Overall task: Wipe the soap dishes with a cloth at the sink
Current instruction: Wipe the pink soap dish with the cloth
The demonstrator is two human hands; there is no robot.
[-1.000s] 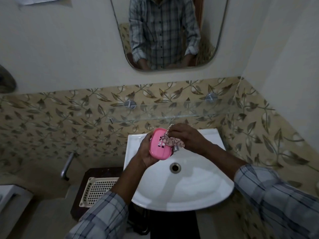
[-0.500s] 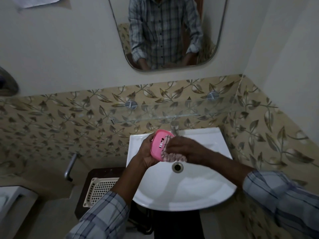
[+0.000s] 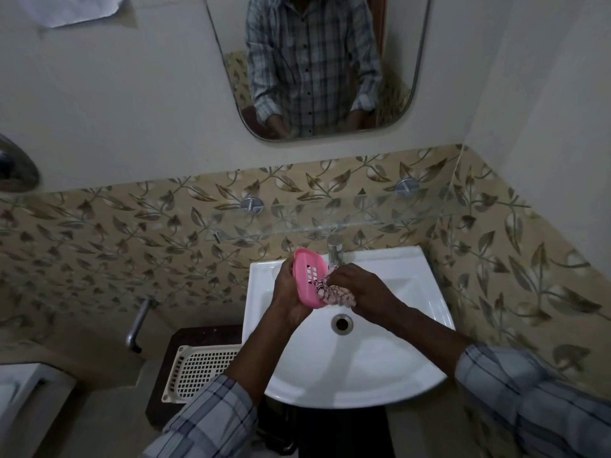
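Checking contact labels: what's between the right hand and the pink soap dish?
Head view: the patterned cloth, gripped by the right hand, is bunched against the pink soap dish held in the left hand.

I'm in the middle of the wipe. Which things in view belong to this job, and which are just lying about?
In the job:
- pink soap dish, held in the left hand
- patterned cloth, gripped by the right hand
- white sink beneath them

Lying about:
- perforated tray, left of the sink
- tap
- glass shelf
- mirror
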